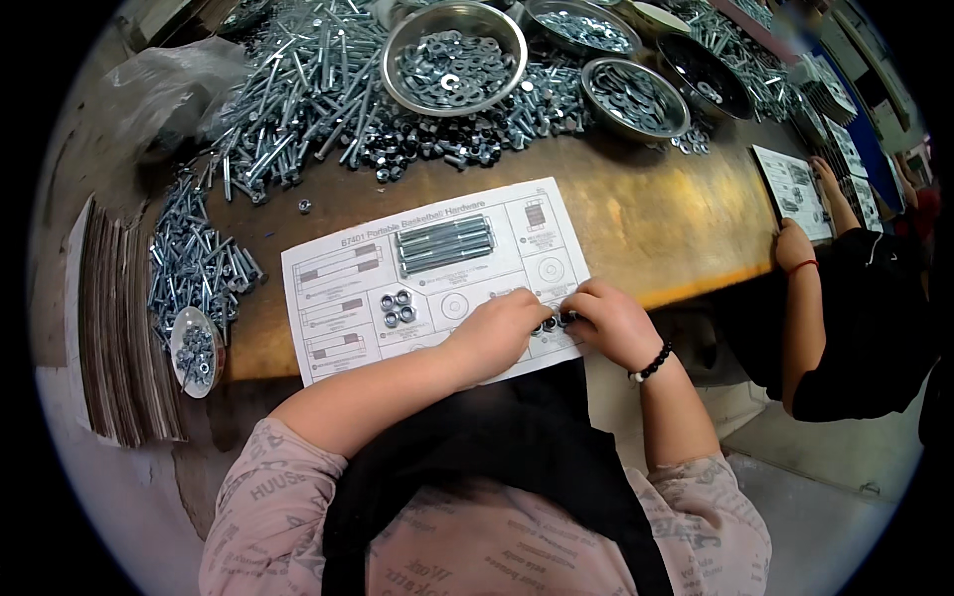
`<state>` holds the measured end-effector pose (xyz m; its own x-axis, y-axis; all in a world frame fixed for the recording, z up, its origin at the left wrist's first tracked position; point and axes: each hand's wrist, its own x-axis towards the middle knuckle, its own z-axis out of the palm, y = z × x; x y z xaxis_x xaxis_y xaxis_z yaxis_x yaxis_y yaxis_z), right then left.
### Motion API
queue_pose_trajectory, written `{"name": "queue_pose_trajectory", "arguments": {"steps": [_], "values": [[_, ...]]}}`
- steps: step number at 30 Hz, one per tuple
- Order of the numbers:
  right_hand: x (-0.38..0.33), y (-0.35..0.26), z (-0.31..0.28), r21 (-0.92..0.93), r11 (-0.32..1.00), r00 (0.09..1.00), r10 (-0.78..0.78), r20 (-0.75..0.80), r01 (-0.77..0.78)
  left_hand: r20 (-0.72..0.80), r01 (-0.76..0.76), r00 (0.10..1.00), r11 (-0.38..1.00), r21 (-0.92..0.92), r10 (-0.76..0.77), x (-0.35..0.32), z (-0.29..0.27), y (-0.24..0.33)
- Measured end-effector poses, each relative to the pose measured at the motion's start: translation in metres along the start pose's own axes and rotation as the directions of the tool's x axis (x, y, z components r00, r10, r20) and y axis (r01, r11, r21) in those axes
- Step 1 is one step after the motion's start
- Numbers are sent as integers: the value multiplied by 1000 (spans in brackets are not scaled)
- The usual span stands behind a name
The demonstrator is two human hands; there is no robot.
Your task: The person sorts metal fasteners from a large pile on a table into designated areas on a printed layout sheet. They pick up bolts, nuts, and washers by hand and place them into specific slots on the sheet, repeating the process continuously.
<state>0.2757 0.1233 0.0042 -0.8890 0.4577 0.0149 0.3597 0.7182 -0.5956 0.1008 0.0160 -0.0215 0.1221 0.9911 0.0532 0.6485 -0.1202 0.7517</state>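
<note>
A white printed card (462,298) with outlined sections and line drawings lies at the table's front edge. Several long bolts (444,246) lie side by side on its upper middle part. Below them sits a small group of silver nuts (397,309). At the card's lower right, my left hand (500,333) and my right hand (614,323) meet, fingers bent and fingertips pinched on small dark nuts (550,324). The fingers partly cover these nuts. My right wrist wears a bead bracelet.
Loose bolts (298,84) are heaped at the back, beside steel bowls of washers (454,70). Shorter bolts (194,253) and a small white dish (198,353) lie left, near stacked cards (114,328). At right, another person's hands (795,244) hold a similar card (770,164).
</note>
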Motion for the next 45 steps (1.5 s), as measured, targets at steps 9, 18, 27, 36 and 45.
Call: {"name": "queue_pose_trajectory", "arguments": {"steps": [9,18,27,36,45], "values": [[-3,-10,-23,114,986,984,137,-113,-125,-526,227,848,941,252,-63,8,-102,-78],[32,-27,-13,105,994,995,-3,-100,13,-468,501,823,798,333,-322,24,-141,-132],[115,-31,9,81,992,994,-97,-49,101,-480,341,819,940,-33,-314,-44,-166,-96],[242,-49,60,-174,984,997,-53,-55,42,-188,360,624,492,-793,-758,-286,-135,-36],[266,-62,88,-392,918,998,58,-9,-57,291,519,255,-124,-846,-922,-449,32,-184]]}}
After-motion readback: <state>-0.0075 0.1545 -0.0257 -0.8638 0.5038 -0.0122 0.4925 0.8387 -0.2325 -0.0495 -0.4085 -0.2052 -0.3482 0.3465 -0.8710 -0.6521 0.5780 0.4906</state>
